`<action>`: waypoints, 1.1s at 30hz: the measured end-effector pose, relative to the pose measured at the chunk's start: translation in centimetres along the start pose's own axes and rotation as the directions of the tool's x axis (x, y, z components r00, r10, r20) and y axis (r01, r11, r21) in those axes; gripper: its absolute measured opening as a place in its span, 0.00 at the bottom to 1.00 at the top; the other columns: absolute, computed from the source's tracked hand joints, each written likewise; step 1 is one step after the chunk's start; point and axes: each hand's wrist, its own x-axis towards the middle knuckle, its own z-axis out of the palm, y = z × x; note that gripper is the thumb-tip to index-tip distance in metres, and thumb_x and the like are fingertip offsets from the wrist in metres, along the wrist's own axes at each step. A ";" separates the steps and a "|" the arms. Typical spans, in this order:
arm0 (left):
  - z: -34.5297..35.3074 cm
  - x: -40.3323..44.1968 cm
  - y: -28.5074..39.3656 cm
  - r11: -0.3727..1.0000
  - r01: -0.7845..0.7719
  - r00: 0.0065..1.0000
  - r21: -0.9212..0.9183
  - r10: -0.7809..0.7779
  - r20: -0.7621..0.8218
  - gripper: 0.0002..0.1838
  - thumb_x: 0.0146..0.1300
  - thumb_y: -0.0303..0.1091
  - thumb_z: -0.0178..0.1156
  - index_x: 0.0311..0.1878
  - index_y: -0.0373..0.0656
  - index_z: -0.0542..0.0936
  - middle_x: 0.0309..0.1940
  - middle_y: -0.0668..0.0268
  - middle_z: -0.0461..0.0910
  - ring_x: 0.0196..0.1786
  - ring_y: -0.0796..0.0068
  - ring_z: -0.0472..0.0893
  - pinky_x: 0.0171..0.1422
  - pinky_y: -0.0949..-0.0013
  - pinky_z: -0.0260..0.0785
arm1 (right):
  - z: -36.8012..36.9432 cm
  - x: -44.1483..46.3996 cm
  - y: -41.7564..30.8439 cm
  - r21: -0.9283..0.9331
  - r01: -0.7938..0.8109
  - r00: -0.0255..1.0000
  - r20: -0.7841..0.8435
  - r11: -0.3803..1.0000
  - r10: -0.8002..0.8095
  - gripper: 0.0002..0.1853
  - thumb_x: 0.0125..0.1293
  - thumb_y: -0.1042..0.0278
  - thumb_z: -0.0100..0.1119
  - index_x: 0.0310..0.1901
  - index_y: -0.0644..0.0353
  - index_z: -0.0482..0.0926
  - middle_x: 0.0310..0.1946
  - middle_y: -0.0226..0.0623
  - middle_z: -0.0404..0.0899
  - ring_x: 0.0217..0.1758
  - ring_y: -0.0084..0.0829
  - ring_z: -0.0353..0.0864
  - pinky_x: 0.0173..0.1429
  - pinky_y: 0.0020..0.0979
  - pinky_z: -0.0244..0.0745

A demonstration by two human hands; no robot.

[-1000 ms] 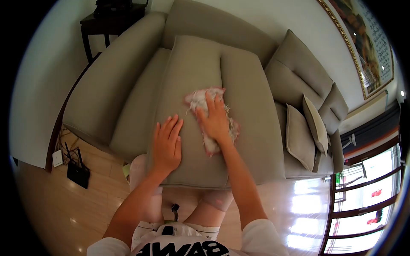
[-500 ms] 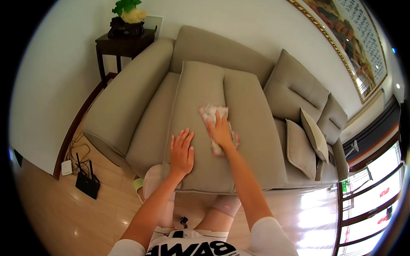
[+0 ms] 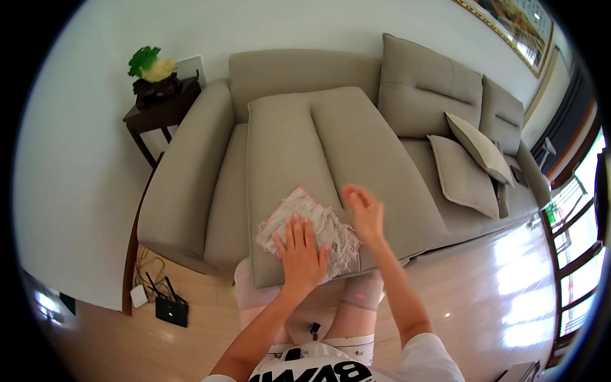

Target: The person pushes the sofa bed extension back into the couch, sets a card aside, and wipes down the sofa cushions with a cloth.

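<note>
A pale, shaggy cleaning cloth (image 3: pixel 334 229) with pink edges lies spread out on the near end of a large beige sofa cushion (image 3: pixel 286 146). My left hand (image 3: pixel 302 258) rests flat on this cloth, fingers stretched out. Just to the right of the cloth, my right hand (image 3: pixel 364 213) is over the cushion with its fingers curled together, slightly blurred. Whether something small is pinched in them cannot be made out. The cushion lies across the sofa seat, and its near edge reaches my legs.
Two loose pillows (image 3: pixel 464 175) lean on the sofa's right seat. The sofa armrest (image 3: pixel 184 178) stands at left, beside a dark side table (image 3: pixel 162 114) bearing a green and yellow ornament (image 3: pixel 153 65). A black router (image 3: pixel 170 309) and cables sit on the floor at left.
The cloth has moved toward me and now lies spread out. My left hand has come onto it, while my right hand has let go of it and curled its fingers. The view has shifted.
</note>
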 end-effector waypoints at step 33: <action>2.2 8.3 0.8 0.917 -0.364 0.885 0.164 0.285 0.368 0.39 0.58 0.57 0.62 0.72 0.51 0.73 0.78 0.56 0.60 0.81 0.40 0.50 0.77 0.22 0.34 | -4.9 3.5 4.8 -0.855 0.271 0.826 -0.030 0.443 -0.563 0.20 0.66 0.64 0.60 0.57 0.62 0.80 0.66 0.52 0.74 0.72 0.50 0.68 0.73 0.49 0.64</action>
